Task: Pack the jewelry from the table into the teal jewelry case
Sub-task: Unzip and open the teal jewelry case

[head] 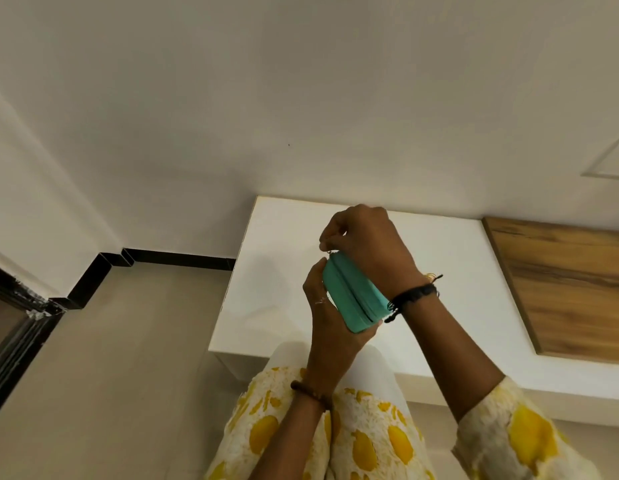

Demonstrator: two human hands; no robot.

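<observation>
1. The teal jewelry case (349, 294) is held up in the air above the white table (277, 289), tilted so that one end points up toward the wall and the other down toward the person.
2. The case looks closed; a dark zipper line runs along its narrow side, facing the camera.
3. The left hand (330, 317) grips the case from below and from the left, with the palm under the lower end and the fingers wrapped round the far side.
4. A thin ring shows on one finger of the left hand, and a brown bead bracelet (310, 393) sits on that wrist.
5. The right hand (367, 247) reaches over the top end of the case, its thumb and first finger pinched on a small metal zipper pull (330, 252) at the upper corner.
6. The other right fingers are curled in, and the heel of that hand lies against the case's right side.
7. A black thread band (413, 296) circles the right wrist, touching the case's edge.
8. No jewelry can be made out on the table top.
9. A wooden panel (564, 282) lies to the right of the table.
10. Yellow-and-white printed sleeves (515, 438) and clothing fill the bottom of the view.
</observation>
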